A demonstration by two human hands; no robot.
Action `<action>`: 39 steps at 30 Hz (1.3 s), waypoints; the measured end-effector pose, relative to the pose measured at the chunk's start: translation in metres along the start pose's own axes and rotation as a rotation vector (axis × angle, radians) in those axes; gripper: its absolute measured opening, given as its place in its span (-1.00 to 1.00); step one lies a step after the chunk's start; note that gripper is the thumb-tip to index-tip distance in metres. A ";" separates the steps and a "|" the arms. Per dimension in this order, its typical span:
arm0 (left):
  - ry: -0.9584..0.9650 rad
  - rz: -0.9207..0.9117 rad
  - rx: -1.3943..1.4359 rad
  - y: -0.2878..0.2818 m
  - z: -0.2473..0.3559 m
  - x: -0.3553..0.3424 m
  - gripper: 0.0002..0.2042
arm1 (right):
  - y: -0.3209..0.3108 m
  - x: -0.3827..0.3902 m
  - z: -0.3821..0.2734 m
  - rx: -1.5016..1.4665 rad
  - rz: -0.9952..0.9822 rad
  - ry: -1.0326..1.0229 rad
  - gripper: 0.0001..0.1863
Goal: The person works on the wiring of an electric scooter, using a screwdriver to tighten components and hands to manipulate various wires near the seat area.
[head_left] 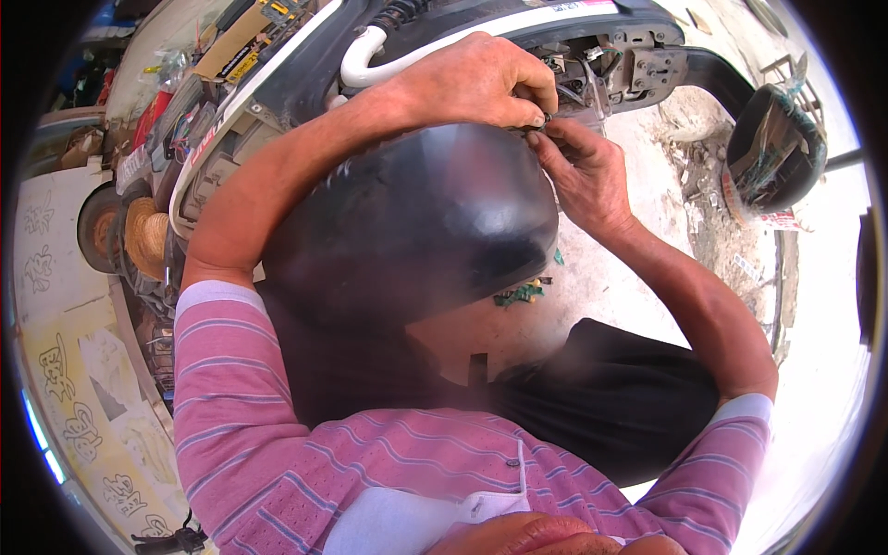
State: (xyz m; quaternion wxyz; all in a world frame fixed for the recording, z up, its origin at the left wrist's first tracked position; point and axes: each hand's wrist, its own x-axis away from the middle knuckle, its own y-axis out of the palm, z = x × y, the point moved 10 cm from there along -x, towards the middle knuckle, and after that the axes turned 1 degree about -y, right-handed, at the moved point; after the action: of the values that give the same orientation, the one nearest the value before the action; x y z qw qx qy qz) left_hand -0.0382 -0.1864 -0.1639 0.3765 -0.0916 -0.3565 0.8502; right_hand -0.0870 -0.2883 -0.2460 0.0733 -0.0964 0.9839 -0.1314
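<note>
My left hand (486, 81) reaches over a large glossy black rounded body (453, 203), its thumb and fingers pinched together at the far right end. Close against it, my right hand (592, 176) has its thumb and forefinger pinched from the other side. A small dark piece (546, 120) shows between the two sets of fingertips, too small and covered to name. Just beyond the hands is an exposed metal bracket (655, 69) with bolts, and thin wires (585, 74) lie beside it. A white curved pipe (361, 60) passes behind my left wrist.
A black mirror-like housing (777, 148) on a bent arm juts out at the far right. Green scraps (520, 294) lie on the pale floor below the black body. At the left are a straw hat (145, 236), stacked clutter and a board with handwriting (69, 370).
</note>
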 end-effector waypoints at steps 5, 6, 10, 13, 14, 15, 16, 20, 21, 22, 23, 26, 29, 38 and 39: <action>-0.069 -0.009 0.146 0.010 -0.016 0.000 -0.82 | -0.004 -0.002 0.004 -0.052 -0.014 0.003 -0.76; -0.079 -0.014 0.209 0.011 -0.017 0.000 -0.83 | -0.004 -0.003 0.006 -0.109 -0.027 0.038 -0.76; -0.166 0.024 0.305 0.016 -0.024 0.003 -0.82 | -0.050 -0.011 0.001 0.074 0.055 0.156 -0.63; -0.127 0.004 0.461 0.023 -0.028 0.000 -0.82 | -0.086 -0.027 0.006 0.267 0.143 0.273 -0.31; -0.124 0.003 0.463 0.025 -0.030 0.000 -0.82 | -0.086 -0.031 0.008 0.270 0.144 0.274 -0.31; -0.120 -0.029 0.493 0.031 -0.032 0.000 -0.83 | -0.083 -0.033 0.017 0.222 0.117 0.342 -0.28; -0.117 -0.060 0.522 0.037 -0.035 0.000 -0.83 | -0.080 -0.034 0.026 0.173 0.090 0.408 -0.26; -0.084 -0.145 0.446 0.050 -0.044 0.002 -0.84 | -0.073 -0.044 0.031 0.301 0.017 0.379 -0.16; -0.118 -0.159 0.415 0.050 -0.043 0.003 -0.84 | -0.071 -0.046 0.031 0.298 0.007 0.377 -0.16; -0.120 -0.161 0.414 0.048 -0.040 0.003 -0.84 | -0.073 -0.046 0.028 0.296 0.008 0.378 -0.16; -0.135 -0.160 0.433 0.048 -0.039 0.003 -0.83 | -0.070 -0.045 0.027 0.224 -0.037 0.410 -0.19; -0.156 -0.130 0.527 0.046 -0.039 0.007 -0.83 | -0.062 -0.041 0.031 0.103 -0.109 0.462 -0.25; -0.163 -0.045 0.607 0.041 -0.045 0.010 -0.86 | -0.050 -0.029 0.033 0.003 -0.197 0.524 -0.31; -0.205 -0.045 0.764 0.034 -0.044 0.008 -0.87 | -0.027 0.026 0.070 -0.477 -0.161 0.814 -0.53; -0.234 -0.086 0.758 0.035 -0.041 0.011 -0.86 | -0.026 0.029 0.070 -0.491 -0.151 0.858 -0.51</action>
State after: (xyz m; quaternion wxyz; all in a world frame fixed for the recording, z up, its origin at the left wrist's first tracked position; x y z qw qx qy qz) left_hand -0.0484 -0.1731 -0.2166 0.3757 0.1660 -0.0616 0.9097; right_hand -0.0991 -0.3359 -0.3093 -0.3727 -0.1192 0.9175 0.0712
